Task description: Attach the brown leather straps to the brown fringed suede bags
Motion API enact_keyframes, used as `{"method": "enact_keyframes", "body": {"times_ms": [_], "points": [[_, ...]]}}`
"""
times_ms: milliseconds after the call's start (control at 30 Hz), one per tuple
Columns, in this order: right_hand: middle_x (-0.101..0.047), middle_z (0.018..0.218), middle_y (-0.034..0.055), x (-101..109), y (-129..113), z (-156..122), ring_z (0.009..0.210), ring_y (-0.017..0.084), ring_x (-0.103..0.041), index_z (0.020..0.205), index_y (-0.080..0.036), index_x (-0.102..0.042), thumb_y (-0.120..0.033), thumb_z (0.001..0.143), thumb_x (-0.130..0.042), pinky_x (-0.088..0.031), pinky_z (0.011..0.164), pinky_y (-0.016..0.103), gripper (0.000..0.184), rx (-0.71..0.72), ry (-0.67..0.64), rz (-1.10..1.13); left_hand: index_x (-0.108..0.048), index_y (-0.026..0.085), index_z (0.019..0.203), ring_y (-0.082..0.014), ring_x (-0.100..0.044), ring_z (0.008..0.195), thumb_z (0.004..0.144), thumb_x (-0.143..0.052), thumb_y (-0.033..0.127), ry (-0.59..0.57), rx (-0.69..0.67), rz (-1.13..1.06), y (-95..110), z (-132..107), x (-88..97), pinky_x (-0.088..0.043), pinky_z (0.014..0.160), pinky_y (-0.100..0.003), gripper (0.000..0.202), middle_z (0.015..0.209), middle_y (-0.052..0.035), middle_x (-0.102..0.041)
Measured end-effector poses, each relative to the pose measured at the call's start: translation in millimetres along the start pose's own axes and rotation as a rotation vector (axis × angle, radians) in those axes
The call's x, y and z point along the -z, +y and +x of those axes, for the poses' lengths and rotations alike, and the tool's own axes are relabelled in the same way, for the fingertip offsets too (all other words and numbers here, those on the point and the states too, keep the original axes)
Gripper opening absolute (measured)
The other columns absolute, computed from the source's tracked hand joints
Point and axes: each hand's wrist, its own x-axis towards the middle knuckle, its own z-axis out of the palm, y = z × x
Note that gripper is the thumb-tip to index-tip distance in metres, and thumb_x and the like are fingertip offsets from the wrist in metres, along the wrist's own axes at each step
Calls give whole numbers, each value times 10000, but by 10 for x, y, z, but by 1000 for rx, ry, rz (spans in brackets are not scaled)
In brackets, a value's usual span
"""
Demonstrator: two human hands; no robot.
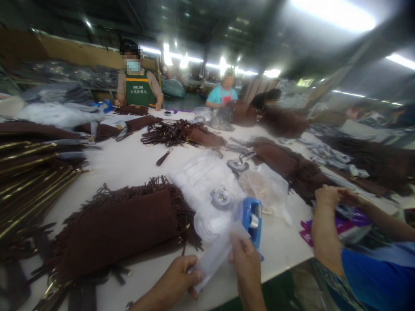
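My left hand (177, 276) and my right hand (245, 259) both grip a folded piece of clear plastic wrapping (215, 255) at the table's near edge. The left hand pinches its lower end, the right hand its upper end. Just behind my right hand stands a blue tape dispenser (253, 218). A brown fringed suede bag (125, 226) lies flat to the left of my hands. Behind the wrapping lies a pile of clear plastic bags (207, 181) with a tape roll (222, 198) on top.
The white table (129, 162) holds more brown fringed bags (285, 162), a heap of brown straps (171, 131) and gold-trimmed straps (29, 177) at left. A co-worker's arms (327, 233) in a blue sleeve work at my right. Other people stand at the far end.
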Motion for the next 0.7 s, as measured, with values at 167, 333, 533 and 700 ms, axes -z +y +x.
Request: {"method": "enact_keyframes", "body": {"times_ms": [167, 333, 533, 700], "points": [[-532, 432, -54, -48, 4, 3, 460, 160, -508, 736, -195, -637, -610, 769, -553, -370, 517, 266, 425, -6, -10, -68, -635, 119, 751, -120, -541, 529, 666, -648, 233, 30, 71, -20, -53, -179, 115, -373, 537, -221, 143, 621, -5, -610], [-535, 426, -49, -115, -46, -55, 474, 170, -515, 764, -190, -644, -649, 737, -542, -369, 525, 267, 470, 28, -26, -81, -667, 121, 965, -179, -592, 732, 719, -698, 495, -28, -3, -152, -56, -319, 261, -415, 641, -253, 449, 844, -71, -674], [-514, 427, -49, -216, -116, -213, 461, 161, -503, 756, -184, -654, -635, 748, -577, -377, 511, 265, 458, 106, -86, -61, -665, 121, 1028, -198, -604, 787, 799, -511, 679, 60, 14, -245, 69, -275, 215, -395, 685, -264, 622, 848, -80, -684], [-504, 431, -51, -323, -85, -324, 467, 167, -507, 839, -170, -669, -629, 756, -580, -383, 499, 264, 475, 109, -230, -43, -652, 91, 745, -100, -420, 533, 708, -693, 561, 160, -37, -220, -61, -187, 107, -258, 535, -226, 474, 609, -1, -556]]}}
